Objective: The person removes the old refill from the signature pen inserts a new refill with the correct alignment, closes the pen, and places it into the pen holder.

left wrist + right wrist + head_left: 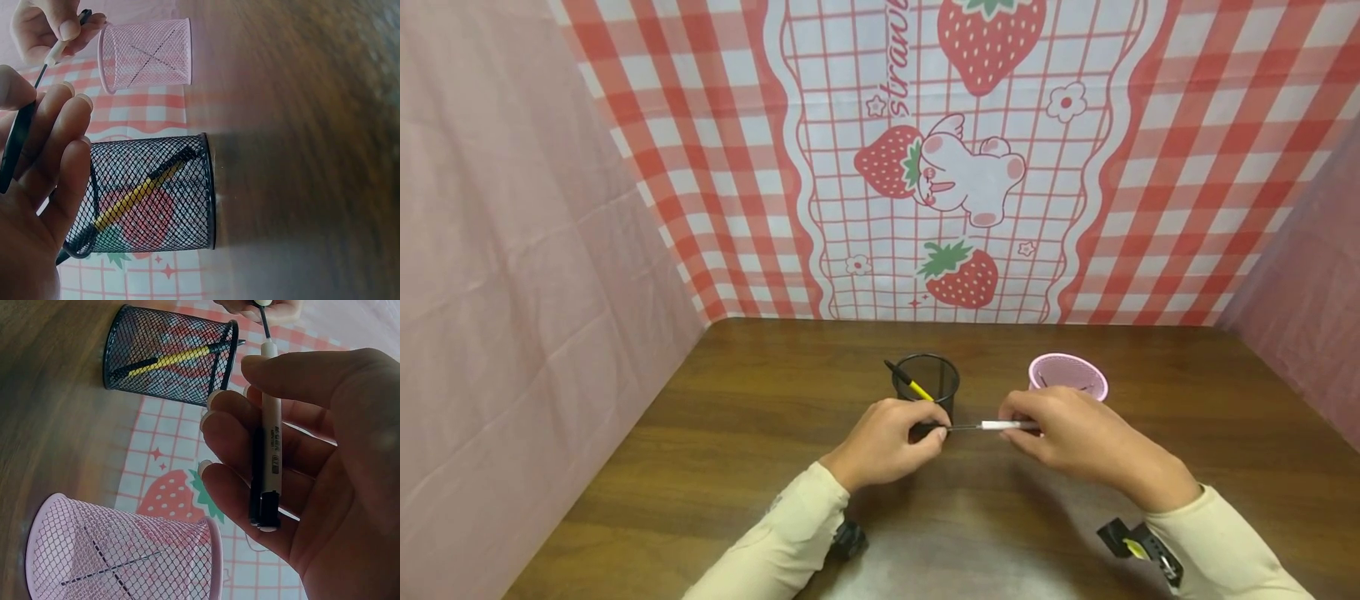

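Note:
My left hand (891, 442) pinches a slender black piece (20, 140) between thumb and fingers. My right hand (1078, 437) holds a white pen barrel (272, 425) with a black clip and small printing. Between the two hands runs a thin dark rod (964, 427), one end meeting the white barrel. Behind the left hand stands a black mesh pen cup (169, 390), a yellow and black pen (917, 387) leaning inside it. A pink mesh cup (1107, 385) is just beyond the right hand, with two thin dark sticks (147, 65) crossed in it.
Both cups are upright on a brown wood-grain table (760, 400). A red and white checked cloth (917, 233) with strawberries hangs along the table's far edge. Pink cloth (535, 292) closes off the left side, and more hangs at the right.

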The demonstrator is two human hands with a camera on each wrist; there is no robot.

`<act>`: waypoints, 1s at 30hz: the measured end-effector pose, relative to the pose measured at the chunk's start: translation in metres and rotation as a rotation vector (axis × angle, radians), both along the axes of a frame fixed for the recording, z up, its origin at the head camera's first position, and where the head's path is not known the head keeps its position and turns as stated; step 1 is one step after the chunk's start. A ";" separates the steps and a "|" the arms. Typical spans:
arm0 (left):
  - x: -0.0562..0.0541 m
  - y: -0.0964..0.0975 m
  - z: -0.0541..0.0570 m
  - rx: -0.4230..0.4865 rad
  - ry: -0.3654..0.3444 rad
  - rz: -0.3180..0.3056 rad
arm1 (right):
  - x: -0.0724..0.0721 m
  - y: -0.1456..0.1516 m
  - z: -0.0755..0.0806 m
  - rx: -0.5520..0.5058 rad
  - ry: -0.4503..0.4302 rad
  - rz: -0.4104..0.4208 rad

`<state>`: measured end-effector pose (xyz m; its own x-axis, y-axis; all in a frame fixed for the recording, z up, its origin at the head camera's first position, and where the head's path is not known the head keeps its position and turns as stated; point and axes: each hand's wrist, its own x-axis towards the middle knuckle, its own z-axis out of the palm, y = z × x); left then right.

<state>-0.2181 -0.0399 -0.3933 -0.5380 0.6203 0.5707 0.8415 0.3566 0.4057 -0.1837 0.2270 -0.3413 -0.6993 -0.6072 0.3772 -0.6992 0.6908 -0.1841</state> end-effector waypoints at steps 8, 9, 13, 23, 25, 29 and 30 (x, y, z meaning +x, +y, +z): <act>0.000 -0.001 0.000 0.002 -0.001 0.022 | 0.000 0.001 0.002 0.010 -0.010 -0.015; 0.000 -0.001 0.000 0.002 0.003 0.026 | 0.000 0.002 0.002 0.014 -0.012 -0.012; 0.000 -0.001 0.000 -0.001 0.013 0.032 | 0.000 0.003 0.003 0.021 -0.024 -0.020; 0.000 0.000 0.003 -0.013 0.015 0.047 | 0.001 0.006 0.005 0.025 -0.015 -0.032; 0.000 0.000 0.002 -0.012 0.012 0.050 | 0.001 0.006 0.005 0.026 -0.016 -0.031; 0.000 -0.001 0.002 -0.013 0.013 0.052 | -0.001 0.007 0.003 0.030 -0.022 -0.032; 0.000 -0.001 0.002 -0.014 0.016 0.052 | -0.001 0.007 0.002 0.032 -0.024 -0.031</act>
